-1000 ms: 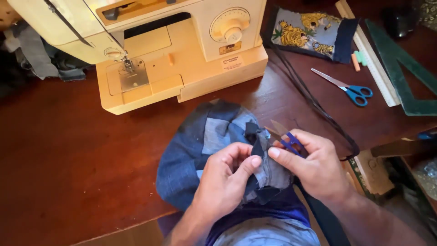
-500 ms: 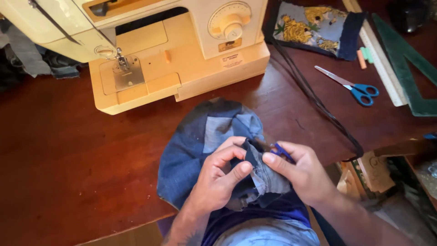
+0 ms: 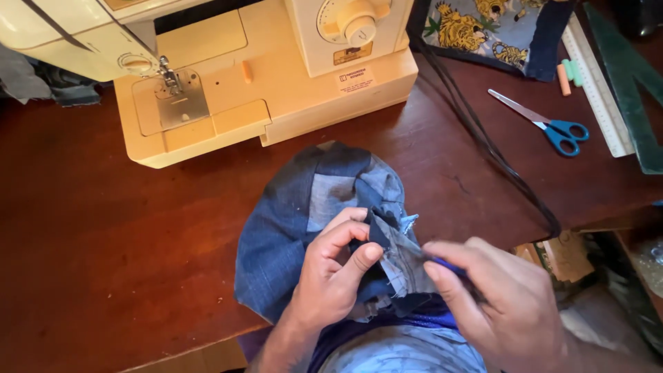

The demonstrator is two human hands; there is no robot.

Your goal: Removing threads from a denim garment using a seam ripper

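denim patchwork (image 3: 290, 228) (pinched) between both hands

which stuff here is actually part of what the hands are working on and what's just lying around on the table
In use:
- patched blue denim piece, pinched at a dark flap by the left hand
- small blue-handled tool, gripped by the right hand

Lying about:
- cream sewing machine
- blue-handled scissors
- black cable
- tiger-print fabric
- white ruler
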